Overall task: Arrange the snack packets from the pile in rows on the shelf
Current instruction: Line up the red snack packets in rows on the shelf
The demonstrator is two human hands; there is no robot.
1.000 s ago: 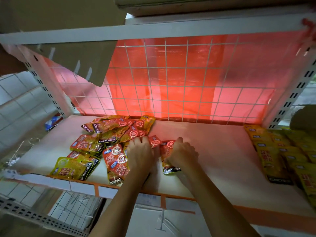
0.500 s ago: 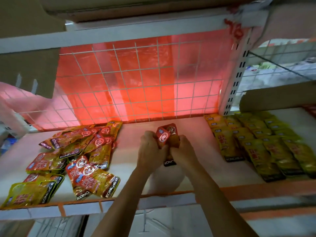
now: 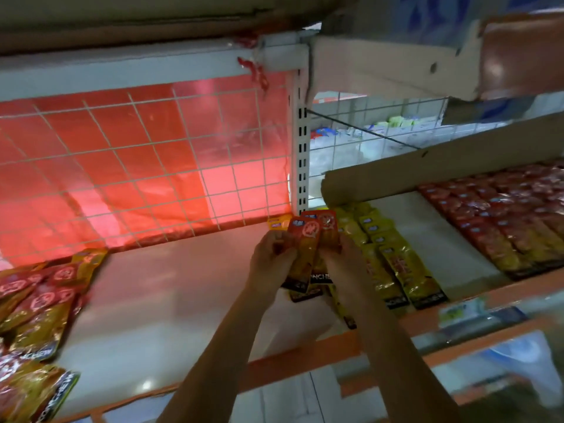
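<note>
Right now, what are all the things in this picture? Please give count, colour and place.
held packets: a few, red-orange, between both hands.
pile of packets: many, red and yellow, shelf's left end.
yellow packets: overlapping rows, yellow, right of the hands.
red packets: many rows, red, far-right shelf.
shelf: one, white, orange front edge.
wire grid: one, white, at back before red sheet.
left hand: one, grips held packets.
right hand: one, grips held packets.

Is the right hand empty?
No, the right hand grips the red packets together with the left hand.
</note>
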